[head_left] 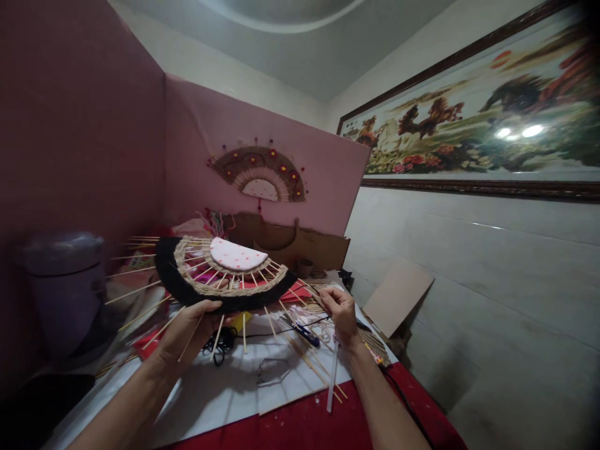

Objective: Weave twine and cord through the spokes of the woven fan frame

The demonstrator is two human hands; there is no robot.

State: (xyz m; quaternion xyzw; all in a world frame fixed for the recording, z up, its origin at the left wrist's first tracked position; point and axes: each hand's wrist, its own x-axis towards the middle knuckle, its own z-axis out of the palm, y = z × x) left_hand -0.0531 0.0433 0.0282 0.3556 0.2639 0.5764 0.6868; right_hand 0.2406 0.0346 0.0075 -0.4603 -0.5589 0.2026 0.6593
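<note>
My left hand point(192, 328) is wrapped round the lower edge of a half-round woven fan point(229, 304), thumb on its black band. The fan is held above the table with its curved side down. Thin bamboo sticks stick out past the band, a ring of tan twine lies inside it, and a white half-disc with pinkish-red dots point(237, 255) sits at the centre. My right hand point(338, 309) is closed in a pinch by the fan's right end, on what looks like a black cord. A loose bundle of black cord point(220, 344) lies beneath the fan.
Blue-handled scissors point(305, 334), loose sticks point(316, 369) and a clear glue stick point(332, 378) lie on white paper over a red cloth point(281, 434). A finished fan point(262, 175) hangs on the pink board behind. A lidded bin point(63, 294) stands at left, cardboard point(398, 297) at right.
</note>
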